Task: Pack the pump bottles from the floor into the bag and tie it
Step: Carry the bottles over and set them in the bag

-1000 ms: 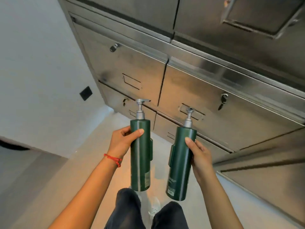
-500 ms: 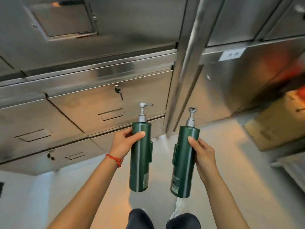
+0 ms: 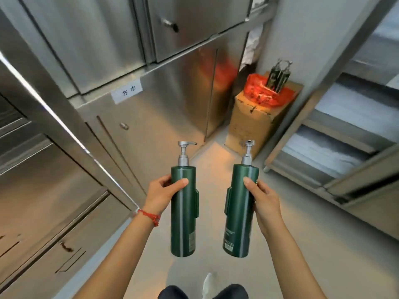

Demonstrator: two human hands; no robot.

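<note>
Left hand (image 3: 165,192) clamped around the upper body of the left bottle (image 3: 183,212), thumb across the front, fingers wrapped behind. Right hand (image 3: 262,199) clamped likewise on the right bottle (image 3: 239,210), thumb on the front near the shoulder. Both bottles dark green with silver pump heads, held upright, side by side at centre frame, apart from each other and clear of the floor (image 3: 207,169). Left pump nozzle points to frame right; the right nozzle's direction cannot be told. Each bottle carries a small raised tab on its inner side and a label low on the body, text too small to read. Red cord bracelet (image 3: 151,216) on the left wrist. Bag (image 3: 262,91), red-orange, open, sits on top of a cardboard box (image 3: 252,124) in the upper right of centre, against the wall; more green pump bottles (image 3: 278,75) stand in it with heads sticking out, count unclear due to blur. Steel cabinets (image 3: 108,61) fill the left and upper frame; a white label (image 3: 127,92) with two characters is fixed to one ledge. Shelf rack (image 3: 336,134) at frame right. Dark trousers and one pale shoe (image 3: 208,285) at the bottom edge.
</note>
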